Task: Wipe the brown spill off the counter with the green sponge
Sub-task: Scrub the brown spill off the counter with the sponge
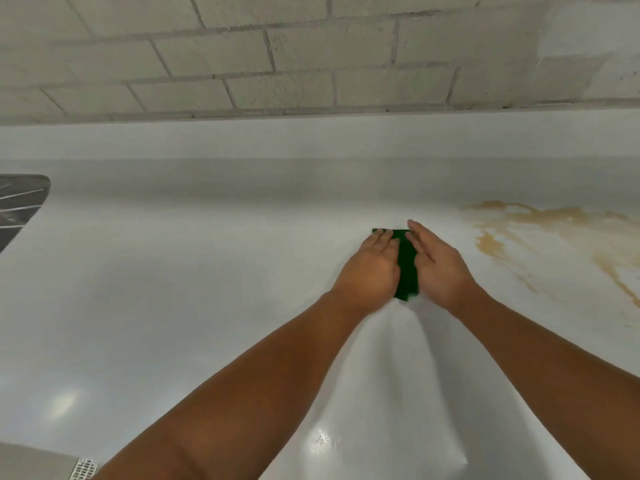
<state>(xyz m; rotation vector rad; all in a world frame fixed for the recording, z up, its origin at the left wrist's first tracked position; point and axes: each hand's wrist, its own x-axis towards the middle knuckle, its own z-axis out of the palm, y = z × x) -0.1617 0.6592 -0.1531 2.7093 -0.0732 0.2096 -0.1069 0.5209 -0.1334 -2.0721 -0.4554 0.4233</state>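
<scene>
A flat dark green sponge [407,263] lies on the white counter [207,271] near the middle of the view. My left hand [369,268] rests flat on its left part, fingers straight. My right hand [438,263] lies along its right edge, fingers straight and touching it. Only a green strip between the two hands and a corner at the far left show. The brown spill [540,233] spreads over the counter to the right of my hands, in streaks running toward the right edge. The sponge is apart from the spill.
A grey block wall [311,53] rises behind the counter's raised back edge. A dark metal sink corner [20,202] shows at the far left. A small drain grate [83,469] sits on the floor at the bottom left.
</scene>
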